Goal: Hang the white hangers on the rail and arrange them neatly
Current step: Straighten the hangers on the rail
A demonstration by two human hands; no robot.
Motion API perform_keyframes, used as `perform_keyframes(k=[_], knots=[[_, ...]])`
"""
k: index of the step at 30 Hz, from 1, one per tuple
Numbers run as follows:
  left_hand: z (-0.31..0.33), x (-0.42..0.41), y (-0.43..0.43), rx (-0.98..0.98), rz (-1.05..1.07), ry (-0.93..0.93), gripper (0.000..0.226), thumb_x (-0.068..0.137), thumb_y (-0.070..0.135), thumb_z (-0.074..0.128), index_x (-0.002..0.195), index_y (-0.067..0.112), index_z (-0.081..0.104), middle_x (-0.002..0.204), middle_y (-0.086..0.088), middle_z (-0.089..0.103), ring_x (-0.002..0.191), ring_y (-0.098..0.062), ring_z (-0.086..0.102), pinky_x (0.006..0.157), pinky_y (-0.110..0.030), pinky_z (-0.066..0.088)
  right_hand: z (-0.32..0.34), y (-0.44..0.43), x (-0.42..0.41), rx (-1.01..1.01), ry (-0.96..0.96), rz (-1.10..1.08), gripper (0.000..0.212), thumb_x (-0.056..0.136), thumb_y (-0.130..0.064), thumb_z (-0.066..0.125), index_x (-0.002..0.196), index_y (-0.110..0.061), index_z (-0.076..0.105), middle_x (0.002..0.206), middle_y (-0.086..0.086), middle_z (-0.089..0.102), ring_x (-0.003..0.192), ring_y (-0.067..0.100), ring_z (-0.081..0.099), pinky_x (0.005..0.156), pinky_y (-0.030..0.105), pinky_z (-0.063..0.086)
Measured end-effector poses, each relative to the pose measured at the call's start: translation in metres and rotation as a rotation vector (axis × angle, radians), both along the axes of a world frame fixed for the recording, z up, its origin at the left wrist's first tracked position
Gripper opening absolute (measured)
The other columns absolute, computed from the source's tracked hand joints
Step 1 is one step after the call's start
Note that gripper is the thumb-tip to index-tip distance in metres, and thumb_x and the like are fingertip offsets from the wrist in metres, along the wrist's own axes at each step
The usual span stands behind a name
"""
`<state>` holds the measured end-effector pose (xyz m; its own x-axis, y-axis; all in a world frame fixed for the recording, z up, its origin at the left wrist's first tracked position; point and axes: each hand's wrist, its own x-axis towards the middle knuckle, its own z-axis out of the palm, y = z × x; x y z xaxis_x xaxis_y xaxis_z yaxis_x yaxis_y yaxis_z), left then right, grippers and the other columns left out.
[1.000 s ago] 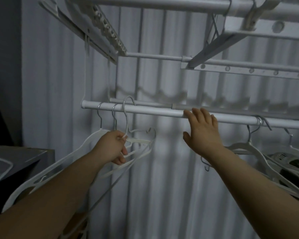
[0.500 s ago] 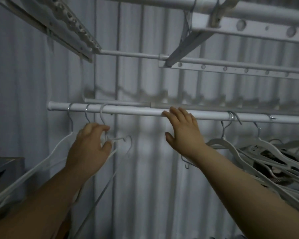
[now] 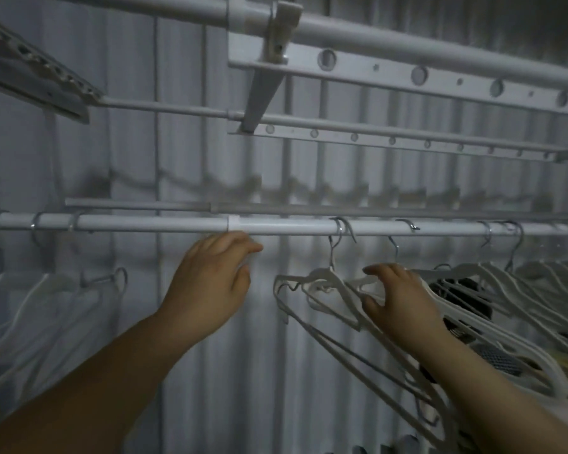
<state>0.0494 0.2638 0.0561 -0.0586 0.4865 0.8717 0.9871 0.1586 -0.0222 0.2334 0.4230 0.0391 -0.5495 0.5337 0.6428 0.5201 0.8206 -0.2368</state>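
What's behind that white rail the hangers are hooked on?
A thinner grey rod runs just behind the rail, slightly higher, and beyond it is a ribbed pale wall. The rail covers a strip of that wall. How the rod is mounted is not visible.

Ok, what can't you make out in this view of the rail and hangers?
Head view:
- Left hangers: motion-blurred, cut by the left edge.
- Right hand: gripping or only touching a hanger; palm side hidden.
- Dark things behind right hangers: too dim.
- Rail: both ends cut off.

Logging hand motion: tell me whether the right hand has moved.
Yes: the right hand dropped off the rail, down and rightward onto the hangers.
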Motion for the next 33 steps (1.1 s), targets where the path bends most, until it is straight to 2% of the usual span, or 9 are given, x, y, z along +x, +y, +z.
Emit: perform_keyframes(k=[6,9,14,18,21,26,29,31,33], knots=[[0.009,-0.002,0.048,-0.053,0.252,0.089,0.048,0.077,0.025,0.037,0.112,0.0,0.059,0.115,-0.024,0.062,0.113,-0.029,0.047,0.097,-0.035,0.022,-0.009,0.024,0.032,-0.359,-0.128,0.12,0.038,0.094,-0.027,0.047,0.13,-0.015,0.044,0.12,0.003,0.059,0.098,0.017,0.059,0.072,0.018,0.042],[0.01,0.003,0.057,-0.058,0.29,-0.044,0.058,0.082,0.033,0.033,0.129,0.004,0.048,0.136,-0.018,0.048,0.129,-0.031,0.042,0.11,-0.035,0.012,-0.012,0.027,0.037,-0.627,-0.138,0.233,0.038,0.094,-0.021,0.047,0.13,-0.014,0.041,0.083,-0.005,0.056,0.061,0.01,0.054,0.051,0.018,0.045],[0.011,0.03,0.083,-0.077,0.26,-0.007,0.051,0.091,0.032,0.038,0.138,0.011,0.037,0.146,-0.008,0.036,0.138,-0.021,0.028,0.114,-0.041,0.003,-0.021,0.031,0.037,-0.604,-0.155,0.253,0.027,0.095,-0.016,0.043,0.12,-0.012,0.052,0.064,-0.004,0.052,0.043,0.008,0.044,0.034,0.013,0.036],[0.022,0.028,0.099,-0.167,0.32,-0.07,0.05,0.095,0.03,0.039,0.142,0.017,0.026,0.149,-0.001,0.029,0.14,-0.015,0.019,0.116,-0.035,0.003,-0.02,0.035,0.038,-0.527,-0.18,0.241,0.026,0.096,-0.021,0.043,0.112,-0.008,0.059,0.06,-0.009,0.049,0.035,-0.003,0.048,0.037,0.008,0.035],[0.019,0.02,0.098,-0.144,0.352,-0.038,0.051,0.094,0.032,0.041,0.141,0.016,0.029,0.144,-0.002,0.037,0.136,-0.017,0.027,0.114,-0.034,0.005,-0.018,0.042,0.032,-0.457,-0.193,0.203,0.029,0.095,-0.022,0.043,0.104,-0.002,0.061,0.061,-0.006,0.052,0.049,0.0,0.044,0.048,0.01,0.03],[0.019,0.02,0.098,-0.127,0.32,-0.09,0.054,0.091,0.042,0.038,0.137,0.013,0.038,0.141,-0.006,0.042,0.134,-0.02,0.032,0.113,-0.034,0.006,-0.007,0.049,0.01,-0.421,-0.143,0.175,0.032,0.095,-0.016,0.041,0.104,0.007,0.062,0.1,0.024,0.067,0.078,0.023,0.055,0.066,0.025,0.039],[0.005,0.037,0.101,0.079,0.284,-0.106,0.059,0.079,0.048,0.038,0.114,0.006,0.058,0.118,-0.015,0.059,0.116,-0.032,0.052,0.103,-0.038,0.026,0.004,0.053,-0.001,-0.352,-0.142,0.158,0.032,0.096,-0.019,0.04,0.107,0.002,0.062,0.085,0.015,0.06,0.063,0.018,0.048,0.064,0.029,0.047],[-0.007,0.061,0.102,0.234,0.231,-0.272,0.051,0.075,0.051,0.039,0.092,0.008,0.059,0.096,-0.013,0.062,0.097,-0.033,0.059,0.086,-0.035,0.038,0.007,0.056,-0.007,-0.359,-0.136,0.165,0.031,0.096,-0.018,0.04,0.106,0.002,0.061,0.077,0.008,0.053,0.051,0.012,0.04,0.05,0.019,0.037],[-0.018,0.085,0.104,0.097,0.149,-0.616,0.038,0.079,0.054,0.049,0.083,0.016,0.047,0.091,-0.003,0.053,0.094,-0.029,0.056,0.08,-0.032,0.039,0.006,0.059,-0.012,-0.374,-0.146,0.169,0.029,0.096,-0.016,0.039,0.104,0.002,0.061,0.077,0.009,0.054,0.054,0.016,0.043,0.047,0.017,0.031]])
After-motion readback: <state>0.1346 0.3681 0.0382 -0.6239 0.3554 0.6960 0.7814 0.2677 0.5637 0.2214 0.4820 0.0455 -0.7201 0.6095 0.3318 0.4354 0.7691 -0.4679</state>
